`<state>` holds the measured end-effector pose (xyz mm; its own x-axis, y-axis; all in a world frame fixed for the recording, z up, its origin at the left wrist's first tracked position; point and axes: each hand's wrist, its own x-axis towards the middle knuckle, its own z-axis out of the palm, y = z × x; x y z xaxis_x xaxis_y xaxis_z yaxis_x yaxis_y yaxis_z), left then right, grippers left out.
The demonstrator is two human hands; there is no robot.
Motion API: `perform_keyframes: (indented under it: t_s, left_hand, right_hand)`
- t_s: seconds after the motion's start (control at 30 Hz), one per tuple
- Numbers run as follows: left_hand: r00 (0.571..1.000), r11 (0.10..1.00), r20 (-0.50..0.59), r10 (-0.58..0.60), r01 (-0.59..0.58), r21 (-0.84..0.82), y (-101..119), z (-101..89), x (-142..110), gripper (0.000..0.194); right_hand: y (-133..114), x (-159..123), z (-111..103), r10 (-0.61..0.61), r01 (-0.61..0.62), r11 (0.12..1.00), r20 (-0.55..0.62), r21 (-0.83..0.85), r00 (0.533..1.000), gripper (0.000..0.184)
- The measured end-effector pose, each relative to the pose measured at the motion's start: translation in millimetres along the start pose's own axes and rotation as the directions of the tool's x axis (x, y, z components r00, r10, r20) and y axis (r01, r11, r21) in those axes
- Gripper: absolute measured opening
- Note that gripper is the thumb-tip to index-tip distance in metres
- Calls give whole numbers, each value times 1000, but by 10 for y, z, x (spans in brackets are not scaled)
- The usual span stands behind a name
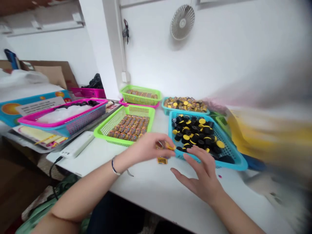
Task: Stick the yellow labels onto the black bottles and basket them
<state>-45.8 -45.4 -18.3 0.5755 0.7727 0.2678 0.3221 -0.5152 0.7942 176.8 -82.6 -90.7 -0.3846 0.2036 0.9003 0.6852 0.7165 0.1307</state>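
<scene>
My left hand [148, 148] is pinched on a small yellow piece [170, 146] just above the white table [151, 188], at the near rim of the blue basket [234, 156]. That basket holds several black and yellow rolls [195, 131]. A small orange wrapped piece [162, 160] lies on the table right under my left hand. My right hand [201, 174] hovers beside it with fingers spread and nothing in it. A green basket [104, 130] with rows of wrapped rolls [130, 126] stands just beyond my left hand.
Behind stand another green basket [140, 97] and a teal basket [168, 110] of wrapped pieces. A pink basket [29, 119] on a blue one sits at the left, with a white device [78, 144] and its cable. A fan [182, 22] hangs on the wall. The right side is blurred.
</scene>
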Motion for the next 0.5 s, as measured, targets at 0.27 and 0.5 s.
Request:
perform_keyframes:
  t_s: [0.27,0.5]
  left_hand:
    - [933,758,-216,-287,359,545,-738,-882,722,22]
    - [917,685,-59,-395,337,646,-1138,-752,896,33]
  right_hand:
    - [57,-21,66,118,-108,990,113,-91,987,41]
    - [352,43,71,411,-401,911,161,-92,897,13]
